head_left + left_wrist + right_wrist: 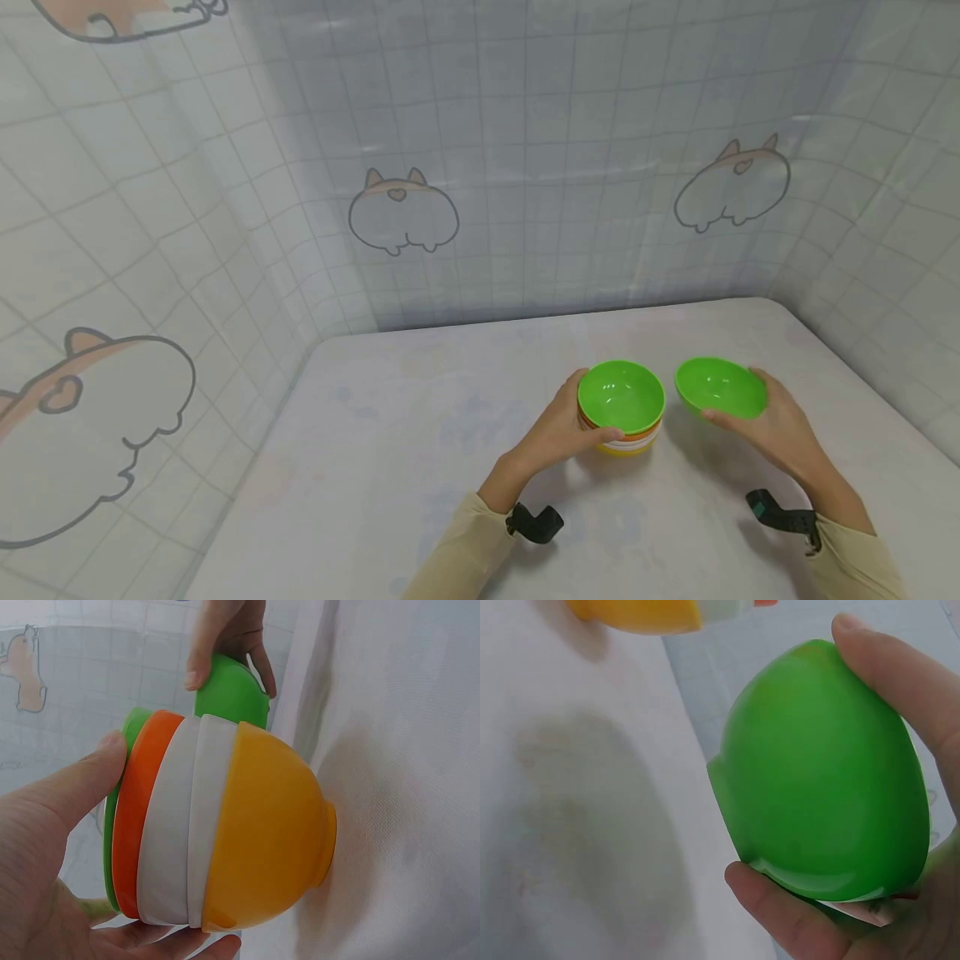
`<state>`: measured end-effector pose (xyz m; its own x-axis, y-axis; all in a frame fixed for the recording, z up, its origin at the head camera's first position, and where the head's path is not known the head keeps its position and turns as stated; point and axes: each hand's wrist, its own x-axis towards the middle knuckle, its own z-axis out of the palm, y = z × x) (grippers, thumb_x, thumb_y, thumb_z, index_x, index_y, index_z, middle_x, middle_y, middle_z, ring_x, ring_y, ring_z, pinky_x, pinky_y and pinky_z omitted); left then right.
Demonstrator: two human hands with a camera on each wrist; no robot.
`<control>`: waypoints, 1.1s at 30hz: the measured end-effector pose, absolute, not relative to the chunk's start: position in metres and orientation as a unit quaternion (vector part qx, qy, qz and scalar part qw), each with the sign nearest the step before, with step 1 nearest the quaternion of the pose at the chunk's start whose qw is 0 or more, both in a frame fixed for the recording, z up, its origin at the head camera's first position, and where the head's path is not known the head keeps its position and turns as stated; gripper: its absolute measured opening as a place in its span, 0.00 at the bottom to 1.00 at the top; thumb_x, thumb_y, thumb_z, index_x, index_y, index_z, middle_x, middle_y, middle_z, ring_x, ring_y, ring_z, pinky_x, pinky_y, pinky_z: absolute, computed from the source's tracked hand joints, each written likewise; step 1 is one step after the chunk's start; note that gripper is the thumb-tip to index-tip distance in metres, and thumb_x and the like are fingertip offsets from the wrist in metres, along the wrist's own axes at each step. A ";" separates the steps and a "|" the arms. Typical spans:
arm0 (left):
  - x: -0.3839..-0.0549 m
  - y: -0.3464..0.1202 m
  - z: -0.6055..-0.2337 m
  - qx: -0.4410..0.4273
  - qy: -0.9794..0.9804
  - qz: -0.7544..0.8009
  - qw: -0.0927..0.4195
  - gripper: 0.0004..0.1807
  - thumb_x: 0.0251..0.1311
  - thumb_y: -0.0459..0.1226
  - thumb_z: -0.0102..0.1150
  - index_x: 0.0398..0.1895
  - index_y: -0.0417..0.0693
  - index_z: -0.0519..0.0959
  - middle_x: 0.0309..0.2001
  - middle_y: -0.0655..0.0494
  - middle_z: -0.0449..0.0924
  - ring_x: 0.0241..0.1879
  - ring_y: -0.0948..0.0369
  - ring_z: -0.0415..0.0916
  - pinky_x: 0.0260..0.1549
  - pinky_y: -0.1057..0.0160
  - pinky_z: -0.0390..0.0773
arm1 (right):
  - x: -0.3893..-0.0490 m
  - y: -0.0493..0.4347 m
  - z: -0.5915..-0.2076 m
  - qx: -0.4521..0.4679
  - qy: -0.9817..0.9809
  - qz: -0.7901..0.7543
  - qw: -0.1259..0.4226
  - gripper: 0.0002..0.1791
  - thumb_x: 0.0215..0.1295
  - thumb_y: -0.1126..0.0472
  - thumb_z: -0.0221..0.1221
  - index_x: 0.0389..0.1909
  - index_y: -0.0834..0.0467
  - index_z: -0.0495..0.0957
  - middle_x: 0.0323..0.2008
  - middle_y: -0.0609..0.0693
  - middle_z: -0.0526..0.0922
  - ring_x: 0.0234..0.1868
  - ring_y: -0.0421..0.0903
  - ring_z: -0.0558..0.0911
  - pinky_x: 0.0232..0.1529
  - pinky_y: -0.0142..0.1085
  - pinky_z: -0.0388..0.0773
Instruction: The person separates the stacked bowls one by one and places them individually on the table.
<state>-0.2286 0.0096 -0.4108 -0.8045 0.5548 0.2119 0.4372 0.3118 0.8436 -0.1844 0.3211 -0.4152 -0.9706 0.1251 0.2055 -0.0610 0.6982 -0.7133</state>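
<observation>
Thumb and fingers of my left hand (549,430) grip the side of a stack of nested bowls (632,448). From the top, the stack runs green bowl (112,825), orange bowl (142,817), two white bowls (174,832) and a yellow bowl (262,832), whose foot is close to the table. Just right of the stack, my right hand (786,433) holds a separate green bowl (720,388) by its rim and side. This bowl is raised over the table, tilted slightly, with its foot (727,814) toward the tabletop.
The pale table (420,450) extends left of the stack and toward the front. Behind it and on both sides hang grid-patterned curtains (487,242) with cartoon animal drawings. Black wrist-worn devices (536,525) sit on both forearms.
</observation>
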 end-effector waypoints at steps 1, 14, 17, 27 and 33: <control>-0.229 0.010 -0.411 0.308 0.808 0.500 0.058 0.49 0.53 0.47 0.71 0.72 0.48 0.53 0.64 0.57 0.64 0.62 0.65 0.63 0.60 0.61 0.66 | -0.185 0.321 -0.417 -0.016 -0.913 0.390 0.120 0.59 0.55 0.46 0.68 0.71 0.75 0.43 0.63 0.79 0.56 0.59 0.74 0.61 0.49 0.69 0.61; -0.234 0.012 -0.413 0.305 0.810 0.498 0.053 0.49 0.52 0.47 0.72 0.72 0.48 0.54 0.63 0.57 0.64 0.62 0.66 0.63 0.59 0.61 0.66 | -0.192 0.314 -0.433 -0.005 -0.923 0.377 0.080 0.62 0.53 0.44 0.70 0.70 0.78 0.42 0.62 0.80 0.56 0.59 0.73 0.62 0.51 0.68 0.63; -0.235 0.013 -0.415 0.302 0.812 0.496 0.056 0.49 0.52 0.48 0.72 0.72 0.48 0.53 0.64 0.58 0.64 0.62 0.66 0.63 0.60 0.61 0.65 | -0.192 0.315 -0.435 -0.012 -0.926 0.371 0.072 0.62 0.53 0.44 0.69 0.69 0.79 0.41 0.62 0.81 0.56 0.58 0.74 0.62 0.51 0.68 0.63; -0.237 0.016 -0.417 0.304 0.814 0.492 0.051 0.49 0.51 0.47 0.72 0.72 0.48 0.54 0.64 0.58 0.64 0.62 0.66 0.63 0.60 0.61 0.65 | -0.192 0.326 -0.439 -0.014 -0.935 0.352 0.035 0.64 0.55 0.42 0.67 0.69 0.79 0.37 0.62 0.83 0.53 0.59 0.77 0.60 0.51 0.69 0.62; -0.238 0.015 -0.418 0.298 0.819 0.487 0.051 0.50 0.52 0.48 0.72 0.73 0.48 0.53 0.64 0.57 0.64 0.62 0.65 0.63 0.60 0.60 0.65 | -0.195 0.328 -0.442 0.009 -0.936 0.350 0.036 0.63 0.55 0.43 0.67 0.69 0.79 0.38 0.63 0.82 0.53 0.61 0.77 0.59 0.53 0.70 0.59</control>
